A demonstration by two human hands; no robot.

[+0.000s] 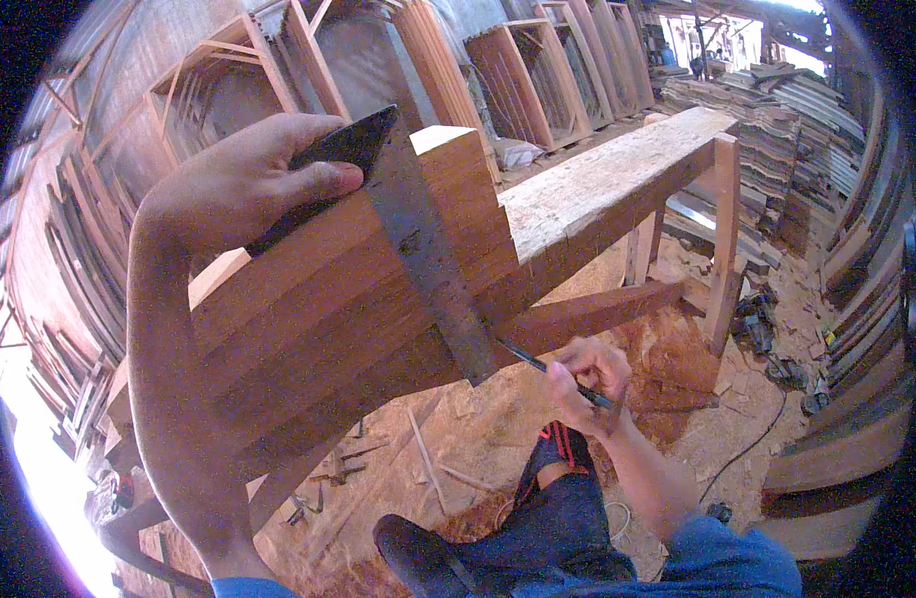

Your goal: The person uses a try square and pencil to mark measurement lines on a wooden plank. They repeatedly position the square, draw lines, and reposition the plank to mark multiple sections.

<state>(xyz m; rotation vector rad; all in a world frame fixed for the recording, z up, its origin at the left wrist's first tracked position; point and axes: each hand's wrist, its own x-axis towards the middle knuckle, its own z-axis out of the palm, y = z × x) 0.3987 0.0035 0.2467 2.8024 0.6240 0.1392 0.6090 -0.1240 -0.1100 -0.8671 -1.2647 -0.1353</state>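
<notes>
My left hand (244, 179) grips the dark stock of a try square (433, 264). The stock lies along the top edge of a stack of reddish-brown boards (308, 319). Its flat, worn metal blade slants down across the board faces, past the lowest board. My right hand (589, 387) pinches a slim dark pencil (527, 357). The pencil's tip is at the blade's right edge, near its lower end; whether it touches the wood I cannot tell.
The boards lie on a long wooden bench (617, 179) with a pale, dusty top. Door frames (527, 85) lean on the back wall. Stacked timber (846, 439) lines the right side. A power tool (757, 321) and its cable lie on the sawdust-covered floor, with offcuts around.
</notes>
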